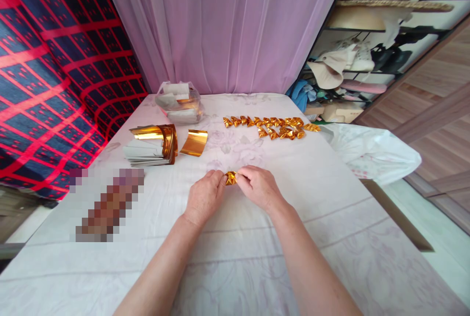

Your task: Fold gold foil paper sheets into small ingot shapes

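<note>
Where things lie around the fingers

The left hand point(203, 197) and the right hand point(260, 188) meet on the table point(330, 218), and the fingers point(220, 177) pinch a folded foil piece point(231, 177) between them. Beyond the fingers and to their right lies a row of folded pieces point(273, 127). Beyond them to the left lies one curled sheet point(194, 142), and further left a stack of sheets point(152, 146). Behind that stack, far from the fingers, stands a plastic bag point(179, 102). A cloth bundle point(370, 152) lies well to the right.
</note>
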`<state>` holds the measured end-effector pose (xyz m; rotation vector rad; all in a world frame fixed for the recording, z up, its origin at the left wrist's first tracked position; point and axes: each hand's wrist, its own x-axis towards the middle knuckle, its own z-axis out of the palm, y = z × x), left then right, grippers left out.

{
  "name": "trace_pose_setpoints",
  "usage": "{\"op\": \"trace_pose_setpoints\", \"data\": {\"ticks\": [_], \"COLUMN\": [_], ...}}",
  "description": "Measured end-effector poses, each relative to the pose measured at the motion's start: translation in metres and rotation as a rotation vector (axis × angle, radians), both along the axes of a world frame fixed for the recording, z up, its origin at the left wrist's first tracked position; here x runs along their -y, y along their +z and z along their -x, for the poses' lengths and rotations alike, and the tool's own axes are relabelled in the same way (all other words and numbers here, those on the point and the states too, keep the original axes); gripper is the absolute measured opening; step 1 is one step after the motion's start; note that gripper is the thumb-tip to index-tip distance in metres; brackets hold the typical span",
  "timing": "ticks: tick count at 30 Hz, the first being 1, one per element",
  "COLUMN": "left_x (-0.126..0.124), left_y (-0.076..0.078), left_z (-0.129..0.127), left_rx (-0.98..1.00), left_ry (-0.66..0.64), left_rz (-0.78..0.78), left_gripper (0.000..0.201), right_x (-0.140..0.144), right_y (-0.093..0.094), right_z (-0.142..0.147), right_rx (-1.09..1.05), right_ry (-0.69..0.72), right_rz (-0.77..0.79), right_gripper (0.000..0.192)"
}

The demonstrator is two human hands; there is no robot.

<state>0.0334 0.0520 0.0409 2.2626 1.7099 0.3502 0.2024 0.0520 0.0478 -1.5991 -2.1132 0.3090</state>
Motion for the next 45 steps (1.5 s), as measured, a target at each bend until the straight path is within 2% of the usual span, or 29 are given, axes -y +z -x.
{"op": "trace_pose_setpoints", "data": {"ticks": [5, 12, 19, 27, 35, 40, 45], "left_x": [-0.0007, 0.001, -0.0029, 0.0006, 0.0, 0.0016, 0.001], "left_y": [-0.0017, -0.0012, -0.0063, -0.005, -0.005, -0.0033, -0.0022], "left_z": [0.0004, -0.0019, 0.0009, -0.0037, -0.0024, -0.0036, -0.0026], "left_rx": [0.032, 0.074, 0.151, 0.164, 0.16, 0.224, 0.213], "left_ry": [0.009, -0.031, 0.064, -0.016, 0.043, 0.048, 0.073], "left_rz": [-0.006, -0.023, -0.013, -0.02, -0.023, -0.062, -0.047], "left_gripper": [0.027, 0.026, 0.029, 0.027, 0.028, 0.029, 0.03], "right_x": [-0.0001, 0.0, 0.0017, 0.0004, 0.0028, 0.0028, 0.0032], "right_y": [-0.0003, -0.0031, -0.0005, -0.0019, 0.0013, 0.0027, 0.003], "right_z": [0.0004, 0.0015, 0.0014, 0.0012, 0.0025, 0.0014, 0.0032], "right_rx": [-0.053, -0.098, -0.152, -0.159, -0.228, -0.173, -0.263], "right_ry": [0.025, -0.051, 0.092, -0.022, 0.054, -0.018, -0.015], "right_rz": [0.012, -0.06, 0.003, -0.055, -0.028, -0.056, -0.029], "right_gripper": [0.029, 0.027, 0.028, 0.028, 0.031, 0.03, 0.029]}}
